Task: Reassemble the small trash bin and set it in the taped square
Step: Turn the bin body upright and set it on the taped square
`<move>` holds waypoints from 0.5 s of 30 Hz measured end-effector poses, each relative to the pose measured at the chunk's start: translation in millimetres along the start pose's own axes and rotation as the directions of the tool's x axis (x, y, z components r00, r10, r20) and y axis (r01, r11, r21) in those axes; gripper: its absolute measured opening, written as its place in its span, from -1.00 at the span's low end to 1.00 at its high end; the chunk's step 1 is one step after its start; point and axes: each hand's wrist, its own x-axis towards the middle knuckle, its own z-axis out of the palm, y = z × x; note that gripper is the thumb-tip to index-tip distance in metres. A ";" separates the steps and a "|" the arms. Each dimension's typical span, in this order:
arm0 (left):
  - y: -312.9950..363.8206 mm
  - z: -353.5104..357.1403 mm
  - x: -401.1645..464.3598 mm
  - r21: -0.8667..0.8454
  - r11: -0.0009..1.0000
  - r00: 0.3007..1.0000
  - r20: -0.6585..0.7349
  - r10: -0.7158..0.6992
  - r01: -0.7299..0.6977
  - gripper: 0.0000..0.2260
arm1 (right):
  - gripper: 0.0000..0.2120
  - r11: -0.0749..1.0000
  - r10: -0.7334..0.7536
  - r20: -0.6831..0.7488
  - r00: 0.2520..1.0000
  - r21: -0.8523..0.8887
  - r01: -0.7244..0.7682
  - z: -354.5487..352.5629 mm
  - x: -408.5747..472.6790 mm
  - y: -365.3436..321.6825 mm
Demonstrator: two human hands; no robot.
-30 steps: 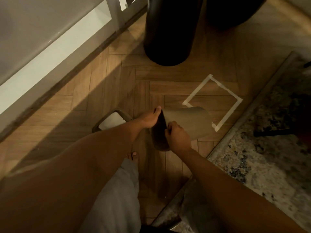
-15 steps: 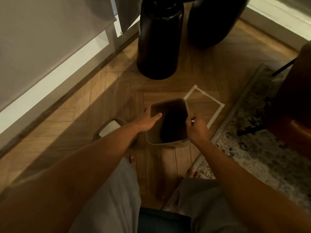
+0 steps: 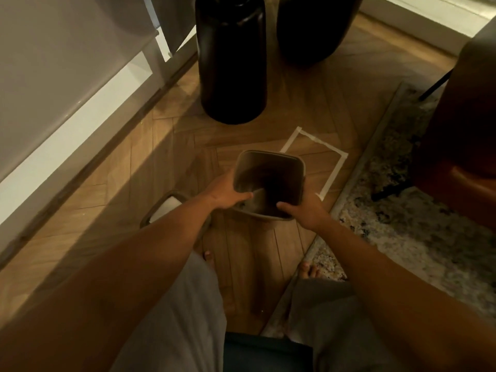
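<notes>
A small grey-brown trash bin is upright with its square mouth facing up, just left of the white taped square on the wood floor and overlapping its near left corner. My left hand grips the bin's left rim with the thumb inside. My right hand grips the near right rim. The bin's lid, a frame with a pale flap, lies on the floor to the left, partly hidden by my left forearm.
Two tall black vases stand on the floor beyond the taped square. A patterned rug borders the square on the right, with a brown chair on it. A white wall ledge runs along the left. My bare feet are below the bin.
The bin went from lying tilted on its side to upright with its mouth up. Both hands shifted onto its rim, and the view moved closer and slightly right.
</notes>
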 end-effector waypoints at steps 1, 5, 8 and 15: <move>1.1 2.4 3.7 0.012 1.000 1.000 0.016 0.020 -0.020 -0.25 | -0.14 1.000 -0.012 0.024 1.000 0.007 0.012 -0.2 -0.1 5.4; 4.3 18.1 21.8 0.013 0.998 0.996 0.062 0.061 -0.062 -0.24 | -0.03 0.998 0.009 -0.005 1.000 0.061 -0.009 0.3 -1.7 24.0; 3.5 32.8 30.9 -0.003 0.999 0.994 0.102 0.032 -0.032 -0.23 | -0.01 0.998 0.032 -0.036 0.999 0.063 -0.030 -0.6 -3.7 36.5; 14.1 57.6 39.4 0.031 0.997 0.984 0.166 0.064 -0.070 -0.01 | 0.17 0.996 0.088 0.052 0.995 -0.008 -0.088 -9.4 -22.3 60.4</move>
